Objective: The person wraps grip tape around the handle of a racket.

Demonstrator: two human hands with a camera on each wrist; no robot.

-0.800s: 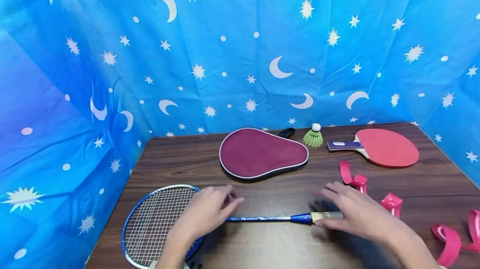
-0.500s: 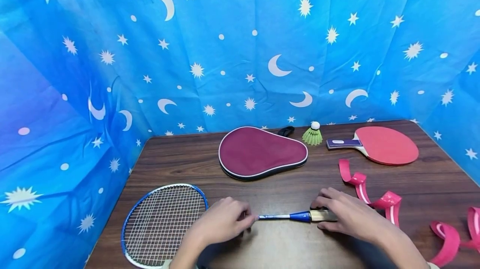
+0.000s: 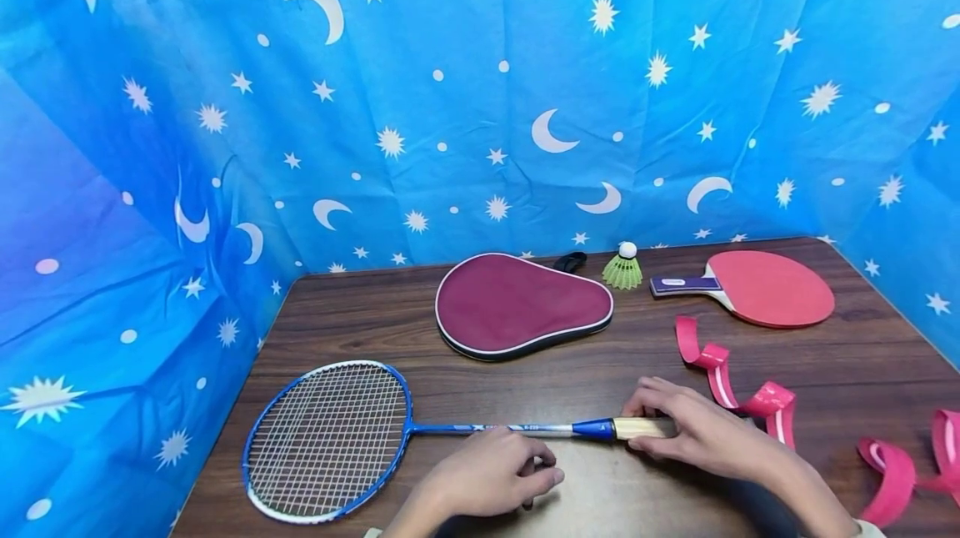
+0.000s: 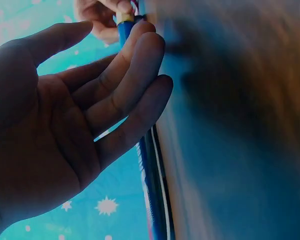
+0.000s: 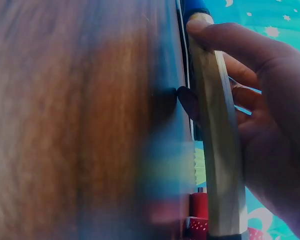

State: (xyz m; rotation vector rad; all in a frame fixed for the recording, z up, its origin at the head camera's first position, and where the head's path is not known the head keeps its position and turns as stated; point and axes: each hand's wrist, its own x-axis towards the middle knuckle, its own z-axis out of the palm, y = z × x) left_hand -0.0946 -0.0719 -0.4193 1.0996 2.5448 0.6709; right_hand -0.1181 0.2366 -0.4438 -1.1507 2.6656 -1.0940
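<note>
Blue cloth (image 3: 172, 271), creased, printed with pale moons, stars and dots, runs from the left edge behind the table (image 3: 360, 313), which is dark brown with visible wood grain and a glossy sheen near the front.

Left: the oval head of a badminton racket (image 3: 442, 429), blue and white frame, pale strings in a fine grid. The racket lies crosswise over the near part of the table, head left, thin blue-to-silver shaft running right.

Left hand (image 3: 491, 475) over the shaft's near side: fingers gently bent, thumb well apart from them, palm holding nothing. Contact with the shaft: cannot tell.

Behind it, a pear-shaped maroon case (image 3: 521, 304), smooth-faced, white piping, dark side, black loop (image 3: 572, 262) at its back. Then a shuttlecock (image 3: 622, 267), yellow-green ribbed skirt down, white rounded base up.

Blue cone, then a faceted handle (image 3: 633, 428) of pale, grained wood. Right hand (image 3: 693, 421) pinches it, thumb near the cone, fingers closed round the opposite side.

Far right: paddle (image 3: 780, 288), rounded red face, purple-covered grip pointing left; nearer, shiny pink tape (image 3: 772, 396) in loose curls, pale stripe inside.
</note>
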